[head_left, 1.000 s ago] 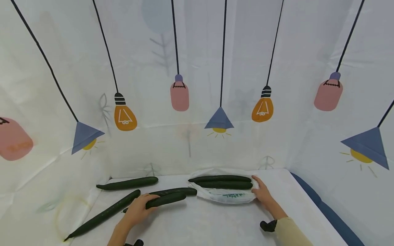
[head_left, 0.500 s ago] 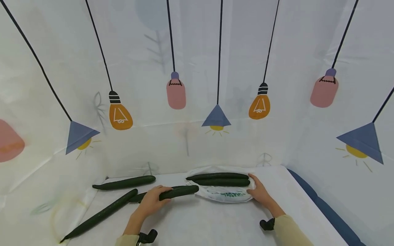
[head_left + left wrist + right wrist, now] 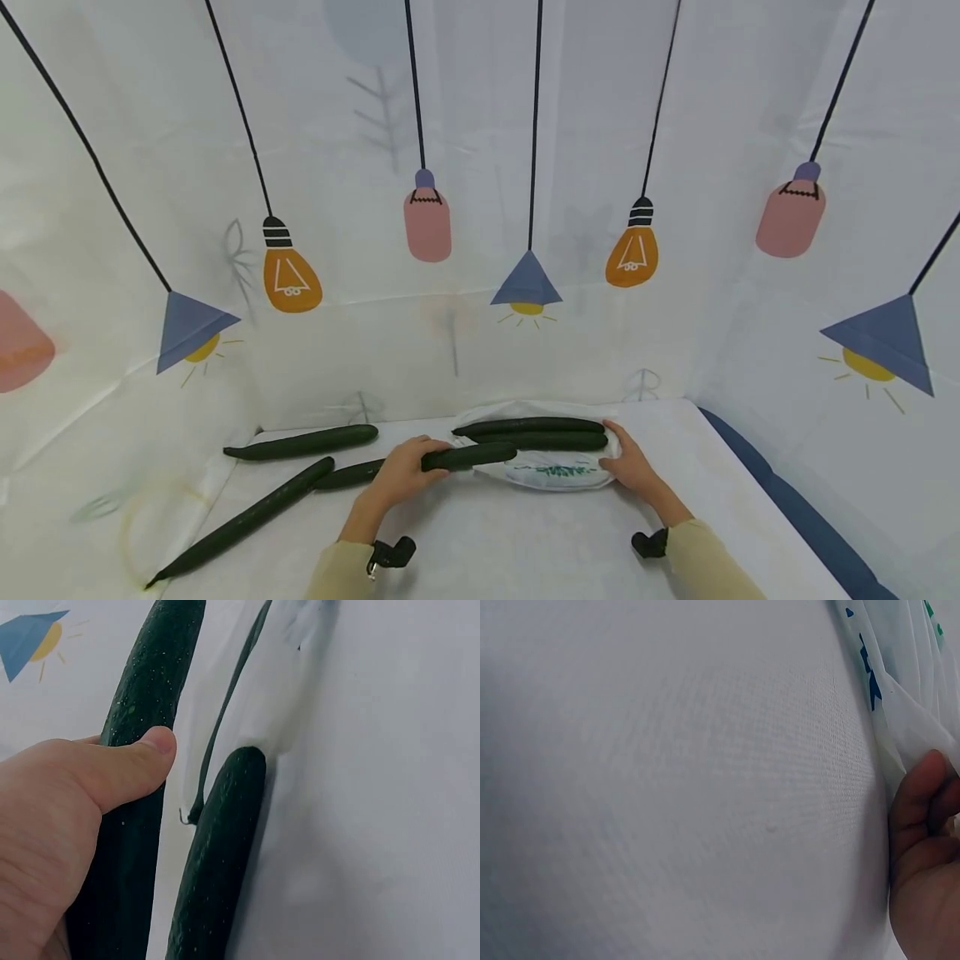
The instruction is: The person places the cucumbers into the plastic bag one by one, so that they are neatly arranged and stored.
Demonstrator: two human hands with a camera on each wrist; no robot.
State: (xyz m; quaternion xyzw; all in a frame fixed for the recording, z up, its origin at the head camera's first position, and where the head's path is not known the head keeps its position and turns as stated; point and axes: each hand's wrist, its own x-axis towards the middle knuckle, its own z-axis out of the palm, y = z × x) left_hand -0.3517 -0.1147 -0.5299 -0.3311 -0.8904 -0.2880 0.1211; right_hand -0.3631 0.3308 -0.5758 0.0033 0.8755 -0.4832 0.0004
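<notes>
left hand [image 3: 405,471] grasping a cucumber [image 3: 474,455], right hand [image 3: 632,468] pinching a white plastic bag [image 3: 543,480] at the table's [image 3: 517,546] far edge.
in the head view, i see the held cucumber's tip over the bag's left part; two cucumbers [image 3: 536,442] lie on the bag, a third cucumber [image 3: 300,442] near the table's far left corner, a long cucumber [image 3: 247,521] along its left edge, another cucumber [image 3: 351,476] partly behind the left hand; in the left wrist view, i find the thumb [image 3: 142,766] across the held cucumber; in the right wrist view, i note curled fingers [image 3: 921,791] against the bag's film.
</notes>
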